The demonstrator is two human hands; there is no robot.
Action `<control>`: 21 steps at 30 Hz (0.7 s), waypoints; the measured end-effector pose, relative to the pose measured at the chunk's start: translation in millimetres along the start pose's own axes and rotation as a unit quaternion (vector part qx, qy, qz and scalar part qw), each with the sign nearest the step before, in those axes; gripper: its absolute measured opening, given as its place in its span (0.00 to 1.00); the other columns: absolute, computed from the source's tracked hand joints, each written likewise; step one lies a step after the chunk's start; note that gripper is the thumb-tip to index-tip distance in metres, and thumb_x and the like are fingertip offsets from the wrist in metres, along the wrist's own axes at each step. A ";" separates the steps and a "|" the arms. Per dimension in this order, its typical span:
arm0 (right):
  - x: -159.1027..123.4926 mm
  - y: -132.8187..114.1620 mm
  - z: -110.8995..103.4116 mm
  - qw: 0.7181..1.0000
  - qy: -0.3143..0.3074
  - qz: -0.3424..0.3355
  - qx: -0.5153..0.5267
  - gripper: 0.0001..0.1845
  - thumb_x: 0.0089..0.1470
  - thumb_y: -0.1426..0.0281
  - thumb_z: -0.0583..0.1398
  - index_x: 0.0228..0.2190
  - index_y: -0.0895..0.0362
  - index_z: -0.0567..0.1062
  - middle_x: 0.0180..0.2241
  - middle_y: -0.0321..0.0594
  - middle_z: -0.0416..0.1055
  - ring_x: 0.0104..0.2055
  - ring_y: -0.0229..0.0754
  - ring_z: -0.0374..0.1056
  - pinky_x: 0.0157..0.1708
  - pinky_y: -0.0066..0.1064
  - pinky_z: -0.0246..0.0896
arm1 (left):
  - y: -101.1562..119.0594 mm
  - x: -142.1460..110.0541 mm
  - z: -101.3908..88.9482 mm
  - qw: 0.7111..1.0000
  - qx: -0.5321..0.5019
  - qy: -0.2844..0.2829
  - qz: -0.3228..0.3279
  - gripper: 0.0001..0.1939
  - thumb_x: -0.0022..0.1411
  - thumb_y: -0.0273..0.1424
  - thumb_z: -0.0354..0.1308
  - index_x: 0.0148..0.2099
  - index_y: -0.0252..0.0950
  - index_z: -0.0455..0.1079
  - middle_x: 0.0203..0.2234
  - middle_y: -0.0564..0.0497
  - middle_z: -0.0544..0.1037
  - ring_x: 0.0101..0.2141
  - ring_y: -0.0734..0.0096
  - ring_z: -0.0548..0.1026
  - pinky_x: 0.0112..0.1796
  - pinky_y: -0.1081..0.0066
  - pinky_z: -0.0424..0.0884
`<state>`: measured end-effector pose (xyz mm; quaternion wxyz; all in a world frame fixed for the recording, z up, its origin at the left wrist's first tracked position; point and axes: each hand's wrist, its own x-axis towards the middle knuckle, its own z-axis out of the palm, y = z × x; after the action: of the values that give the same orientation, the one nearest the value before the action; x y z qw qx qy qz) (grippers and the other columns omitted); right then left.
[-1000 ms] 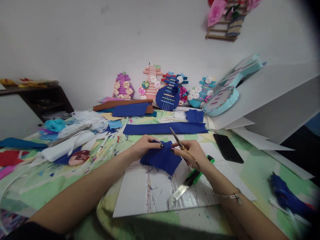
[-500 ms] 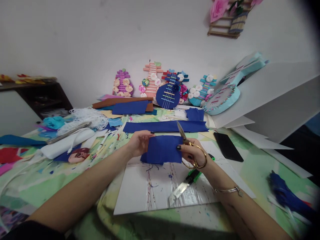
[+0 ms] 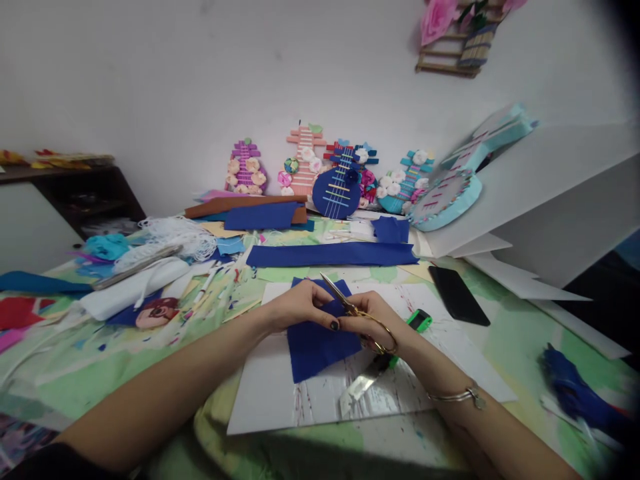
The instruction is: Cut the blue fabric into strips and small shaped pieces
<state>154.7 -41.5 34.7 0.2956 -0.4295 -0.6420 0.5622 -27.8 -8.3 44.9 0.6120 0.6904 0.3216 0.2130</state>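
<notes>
A rectangular piece of blue fabric (image 3: 320, 353) hangs between my hands over a white board, one corner lower than the rest. My left hand (image 3: 297, 305) pinches its upper part, thumb on the near face. Gold-handled scissors (image 3: 337, 289) sit in my right hand (image 3: 367, 317), blades shut and angled up to the left across the fabric. The right fingertips meet the left thumb at the fabric's upper right. Below the right hand, a green and black utility knife (image 3: 361, 387) lies on the scarred white board (image 3: 263, 400), its broad blade pointing to the near left.
A long blue strip (image 3: 333, 254) lies behind the board. To the right are a black phone (image 3: 457, 293) and a blue glue gun (image 3: 575, 393). White cords (image 3: 175, 237) and scraps crowd the left. Lute-shaped ornaments (image 3: 337, 190) lean on the wall.
The blue fabric has turned and dropped lower, showing a larger face. My left hand moved right, to the right hand. The scissors tipped further left.
</notes>
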 end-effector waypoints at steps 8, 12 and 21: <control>-0.7 -0.4 2.8 1.000 0.027 -0.003 0.001 0.07 0.42 0.69 0.60 0.22 0.59 0.66 0.09 0.25 0.55 0.09 0.28 0.48 0.08 0.20 0.42 | 0.0 -1.7 -3.6 0.999 0.027 -0.016 -0.011 0.14 0.36 0.30 0.67 0.30 0.32 0.76 0.20 0.53 0.74 0.22 0.73 0.68 0.24 0.75 0.63; 0.4 -0.4 2.8 0.999 0.049 0.004 0.015 0.07 0.41 0.68 0.60 0.23 0.58 0.67 0.09 0.25 0.55 0.08 0.29 0.48 0.07 0.20 0.41 | 2.4 -2.9 -4.2 1.000 0.028 -0.007 -0.008 0.09 0.40 0.32 0.66 0.25 0.32 0.74 0.17 0.54 0.71 0.19 0.77 0.64 0.22 0.76 0.59; 1.1 0.2 4.6 0.998 0.061 -0.002 0.025 0.07 0.41 0.69 0.61 0.24 0.58 0.67 0.09 0.24 0.55 0.08 0.28 0.48 0.07 0.20 0.41 | -1.9 -2.2 -3.5 0.999 0.006 -0.030 -0.029 0.14 0.39 0.36 0.67 0.20 0.31 0.69 0.15 0.56 0.66 0.18 0.80 0.60 0.21 0.76 0.55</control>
<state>150.3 -42.7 33.5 0.3456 -0.4541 -0.6094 0.5504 -32.1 -7.3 43.8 0.6233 0.6902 0.3245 0.1726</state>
